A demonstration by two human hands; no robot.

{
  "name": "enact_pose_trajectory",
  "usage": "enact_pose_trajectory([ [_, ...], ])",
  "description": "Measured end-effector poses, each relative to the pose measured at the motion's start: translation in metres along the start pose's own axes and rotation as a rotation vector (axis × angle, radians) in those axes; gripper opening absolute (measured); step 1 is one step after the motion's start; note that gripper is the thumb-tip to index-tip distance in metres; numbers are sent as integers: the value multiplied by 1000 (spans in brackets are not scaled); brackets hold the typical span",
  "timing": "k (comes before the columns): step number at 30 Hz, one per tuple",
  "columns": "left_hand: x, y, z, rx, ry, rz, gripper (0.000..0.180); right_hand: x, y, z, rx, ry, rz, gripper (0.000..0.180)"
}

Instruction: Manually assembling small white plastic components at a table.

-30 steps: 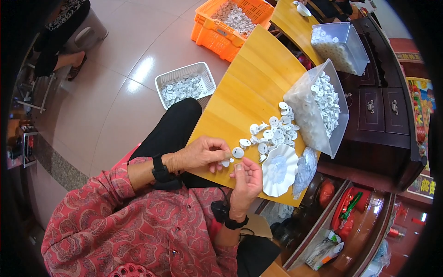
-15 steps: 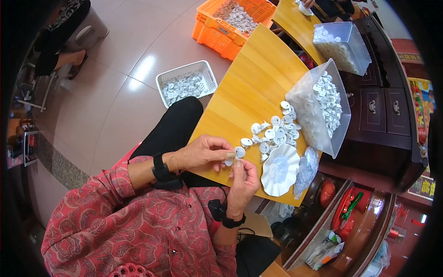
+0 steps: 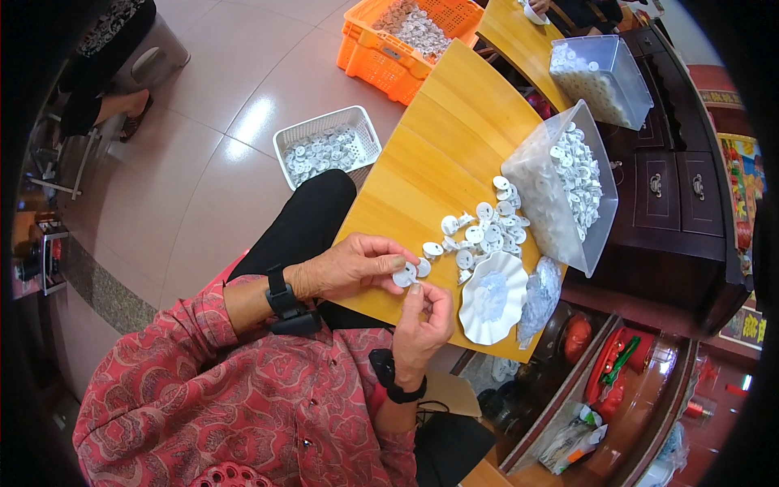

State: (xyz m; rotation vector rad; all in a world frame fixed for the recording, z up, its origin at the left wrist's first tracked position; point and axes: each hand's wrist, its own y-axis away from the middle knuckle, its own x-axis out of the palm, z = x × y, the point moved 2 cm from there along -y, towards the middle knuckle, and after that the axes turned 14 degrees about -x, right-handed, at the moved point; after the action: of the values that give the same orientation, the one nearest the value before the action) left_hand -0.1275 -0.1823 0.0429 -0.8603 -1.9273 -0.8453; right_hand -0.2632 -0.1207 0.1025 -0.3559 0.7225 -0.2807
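My left hand [image 3: 355,266] pinches a round white plastic piece [image 3: 404,277] between thumb and fingers above the table's near edge. Close against that piece, my right hand [image 3: 423,318] has thumb and forefinger pressed together; whatever small thing is between them is too tiny to name. Just beyond my fingers lie a few loose pieces, and a heap of the same white discs with prongs [image 3: 491,231] spreads to the right. A white wavy-edged dish [image 3: 471,318] holding small clear bits sits right of my right hand.
A clear plastic bin [image 3: 535,191] full of white pieces lies tilted at the table's [image 3: 422,146] right side, a clear bag [image 3: 540,296] below it. A white basket [image 3: 286,146] and an orange crate [image 3: 365,69] stand on the floor. Other people sit at the far edges.
The white piece in my left hand has turned, so its round face now shows more fully. Both hands have shifted only slightly.
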Motion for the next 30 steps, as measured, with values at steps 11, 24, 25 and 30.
enact_pose_trajectory([
  [11,3,3,-3,8,37,-28,27,1,-3,11,-27,45,13,10],
  [24,7,5,-7,35,-58,-48,26,2,-1,12,-199,140,11,11],
  [25,7,6,-8,44,-113,-58,26,3,-1,12,-200,139,11,11],
  [30,7,6,-12,174,-403,-122,24,6,-1,10,-297,220,11,12],
])
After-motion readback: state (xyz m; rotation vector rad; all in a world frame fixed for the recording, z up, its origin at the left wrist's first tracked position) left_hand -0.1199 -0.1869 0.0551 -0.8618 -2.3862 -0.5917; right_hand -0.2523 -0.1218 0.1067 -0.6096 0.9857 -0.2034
